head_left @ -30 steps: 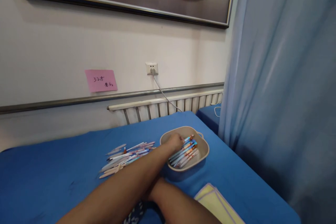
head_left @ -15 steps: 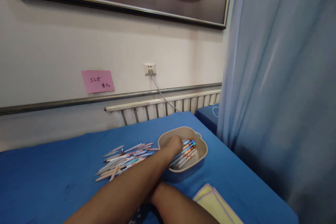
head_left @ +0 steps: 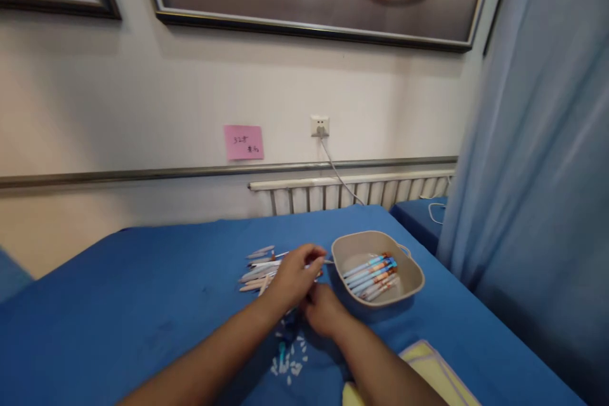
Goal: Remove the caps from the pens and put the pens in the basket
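My left hand (head_left: 297, 273) is closed over the right side of a loose pile of pens (head_left: 259, 273). A thin pale pen (head_left: 328, 261) pokes out to the right from its fingers, towards the box. Just below and touching or nearly touching it, my right hand (head_left: 324, 312) is curled, its fingertips hidden; what it holds cannot be made out. To the right stands a beige plastic box (head_left: 413, 288) with a side handle. Inside lies a row of pens (head_left: 373, 276) with blue and orange ends, slanting side by side.
A folded yellow cloth (head_left: 438, 365) lies at front right, partly under my right forearm. White petal-like shapes (head_left: 295, 368) show below my hands. Behind the blue-covered bed (head_left: 143, 292) are a white railing (head_left: 295, 185) and a plugged-in cable (head_left: 339, 172). A blue curtain (head_left: 537, 171) hangs right.
My left hand has come out of the box and moved left to the pen pile. My right hand now shows beside it. The view has turned left.
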A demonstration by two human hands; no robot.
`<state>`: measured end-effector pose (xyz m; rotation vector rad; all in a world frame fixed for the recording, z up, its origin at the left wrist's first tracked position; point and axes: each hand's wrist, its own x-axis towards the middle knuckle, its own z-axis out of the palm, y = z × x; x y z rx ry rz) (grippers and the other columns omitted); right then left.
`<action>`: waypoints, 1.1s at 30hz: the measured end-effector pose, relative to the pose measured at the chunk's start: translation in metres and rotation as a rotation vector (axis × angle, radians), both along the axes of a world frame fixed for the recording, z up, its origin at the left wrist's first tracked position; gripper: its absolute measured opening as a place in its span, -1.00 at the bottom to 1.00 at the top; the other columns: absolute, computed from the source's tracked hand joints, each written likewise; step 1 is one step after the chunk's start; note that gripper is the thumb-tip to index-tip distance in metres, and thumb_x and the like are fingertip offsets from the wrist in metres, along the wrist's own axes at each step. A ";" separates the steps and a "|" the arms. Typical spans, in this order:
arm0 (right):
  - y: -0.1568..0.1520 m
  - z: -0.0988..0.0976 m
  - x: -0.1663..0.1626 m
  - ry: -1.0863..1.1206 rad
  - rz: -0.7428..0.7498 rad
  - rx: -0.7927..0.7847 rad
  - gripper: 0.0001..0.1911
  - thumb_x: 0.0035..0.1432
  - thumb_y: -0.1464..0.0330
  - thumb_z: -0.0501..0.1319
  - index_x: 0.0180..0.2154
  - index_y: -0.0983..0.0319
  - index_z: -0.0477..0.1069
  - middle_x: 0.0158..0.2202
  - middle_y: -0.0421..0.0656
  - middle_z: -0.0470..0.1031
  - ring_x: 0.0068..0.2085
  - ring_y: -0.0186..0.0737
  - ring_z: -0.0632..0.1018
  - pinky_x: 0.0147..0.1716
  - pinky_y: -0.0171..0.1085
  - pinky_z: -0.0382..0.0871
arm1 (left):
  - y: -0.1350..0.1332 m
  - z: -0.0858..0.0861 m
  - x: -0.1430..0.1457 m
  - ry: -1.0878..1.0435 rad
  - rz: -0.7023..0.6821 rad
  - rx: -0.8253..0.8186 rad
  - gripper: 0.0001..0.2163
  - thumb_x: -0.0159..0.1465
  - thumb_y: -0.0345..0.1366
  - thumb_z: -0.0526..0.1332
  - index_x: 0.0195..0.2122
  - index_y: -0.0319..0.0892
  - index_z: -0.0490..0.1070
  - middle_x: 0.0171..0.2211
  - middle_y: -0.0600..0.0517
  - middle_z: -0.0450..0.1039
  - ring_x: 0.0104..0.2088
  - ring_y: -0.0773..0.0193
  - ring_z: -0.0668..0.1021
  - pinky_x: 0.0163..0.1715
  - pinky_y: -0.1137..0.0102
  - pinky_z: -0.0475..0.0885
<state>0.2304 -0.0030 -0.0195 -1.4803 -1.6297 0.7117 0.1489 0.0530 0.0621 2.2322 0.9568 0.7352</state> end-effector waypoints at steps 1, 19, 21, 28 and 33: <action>0.003 -0.003 -0.004 0.000 0.002 0.008 -0.79 0.23 0.35 0.06 -0.16 0.27 0.39 -0.31 -0.15 0.48 -0.32 -0.24 0.50 -0.32 -0.26 0.38 | 0.001 -0.005 -0.029 -0.063 0.060 -0.005 -0.78 0.17 -0.26 0.09 -0.26 -0.20 0.46 -0.32 0.01 0.53 -0.29 0.21 0.52 -0.26 0.39 0.39; 0.009 -0.034 0.011 -0.108 -0.340 0.022 -0.74 0.10 0.36 0.04 -0.26 0.24 0.47 -0.28 -0.08 0.51 -0.22 -0.15 0.51 -0.19 -0.26 0.34 | -0.018 -0.074 -0.164 0.014 0.235 0.031 -0.81 0.24 -0.32 0.01 -0.28 -0.13 0.40 -0.30 0.02 0.46 -0.26 0.22 0.50 -0.23 0.39 0.36; 0.008 -0.030 0.011 -0.167 -0.330 0.021 -0.73 0.11 0.38 0.04 -0.23 0.26 0.47 -0.26 -0.06 0.49 -0.22 -0.15 0.50 -0.19 -0.26 0.33 | -0.019 -0.073 -0.164 0.015 0.195 0.050 -0.81 0.25 -0.33 -0.01 -0.26 -0.12 0.39 -0.27 0.01 0.46 -0.22 0.22 0.49 -0.19 0.38 0.34; -0.001 -0.008 -0.009 -0.360 -0.027 0.152 -0.69 0.17 0.43 0.03 -0.12 0.12 0.46 -0.08 -0.13 0.44 -0.03 -0.15 0.39 -0.02 -0.22 0.22 | -0.025 -0.065 -0.155 0.077 0.035 0.081 -0.82 0.24 -0.39 0.04 -0.23 -0.10 0.39 -0.22 0.00 0.46 -0.18 0.20 0.44 -0.14 0.35 0.31; -0.005 -0.005 -0.022 -0.460 0.144 0.062 -0.66 0.21 0.47 -0.01 -0.09 0.13 0.44 -0.09 -0.14 0.46 -0.07 -0.18 0.40 -0.05 -0.25 0.21 | -0.033 -0.064 -0.143 0.284 -0.086 0.154 -0.84 0.24 -0.38 0.07 -0.24 -0.07 0.42 -0.24 0.02 0.45 -0.19 0.19 0.42 -0.19 0.35 0.29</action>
